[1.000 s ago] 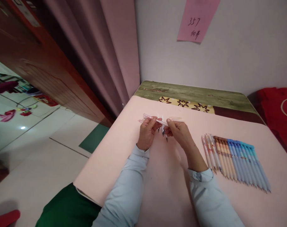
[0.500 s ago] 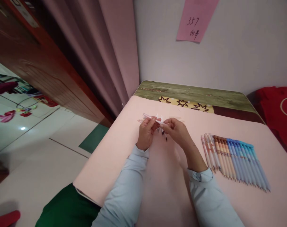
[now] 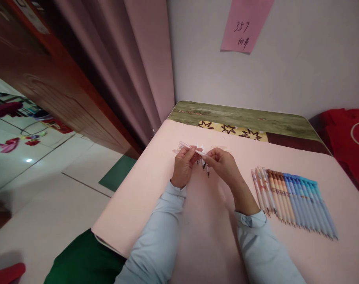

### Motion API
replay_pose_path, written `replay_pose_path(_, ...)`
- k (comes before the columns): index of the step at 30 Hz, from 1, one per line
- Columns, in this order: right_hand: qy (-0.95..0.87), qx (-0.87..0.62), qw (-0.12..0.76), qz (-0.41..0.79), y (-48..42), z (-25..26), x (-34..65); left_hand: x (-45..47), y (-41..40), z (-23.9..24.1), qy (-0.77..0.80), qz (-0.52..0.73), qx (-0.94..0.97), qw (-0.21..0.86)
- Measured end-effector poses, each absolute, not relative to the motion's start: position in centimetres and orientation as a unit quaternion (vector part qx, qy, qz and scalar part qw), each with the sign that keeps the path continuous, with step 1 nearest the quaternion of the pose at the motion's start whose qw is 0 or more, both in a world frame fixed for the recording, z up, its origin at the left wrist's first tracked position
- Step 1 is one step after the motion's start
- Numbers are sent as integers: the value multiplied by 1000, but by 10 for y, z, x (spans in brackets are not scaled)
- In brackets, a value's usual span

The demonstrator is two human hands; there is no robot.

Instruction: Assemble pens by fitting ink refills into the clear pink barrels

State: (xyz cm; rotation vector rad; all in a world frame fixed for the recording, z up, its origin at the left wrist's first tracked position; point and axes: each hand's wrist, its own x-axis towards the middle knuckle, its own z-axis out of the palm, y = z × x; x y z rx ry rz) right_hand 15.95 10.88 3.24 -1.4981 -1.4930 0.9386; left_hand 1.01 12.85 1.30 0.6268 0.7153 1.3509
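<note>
Between my two hands is a pale pink, partly clear pen (image 3: 184,146), tilted over the table. My left hand (image 3: 183,165) pinches it around the middle, with its clear end sticking out to the left. The thumb and fingers of my right hand (image 3: 222,162) close on the pen's right end. Several thin white refills with dark tips (image 3: 208,171) lie on the table just behind and below my fingers, partly hidden. A few pale pen parts (image 3: 175,151) lie beside my left hand, too small to make out well.
A row of finished-looking pens (image 3: 294,201) in pink, brown, blue and teal lies at the right on the pink table cover (image 3: 144,189). A wall stands behind the table, with a pink paper note (image 3: 246,27). Curtain and wooden door are at the left; red cloth (image 3: 345,146) is at the far right.
My right fingers have curled in slightly at the pen's right end. Both hands stay in nearly the same place, and the row of pens is unmoved.
</note>
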Motion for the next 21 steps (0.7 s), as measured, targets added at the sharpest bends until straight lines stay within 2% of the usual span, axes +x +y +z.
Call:
replay_pose_path(4,-579,-578,388,425,108,35,159,10,129,12,313,600,283,680)
replay_pose_path(9,-592,-595,406,362,108,34,159,10,129,12,320,600,283,676)
replay_pose_path(15,-595,-582,386,399,108,35,159,10,128,14,318,596,290,678)
replay_pose_path(21,-586,-588,407,382,109,32,159,10,129,12,318,598,289,676)
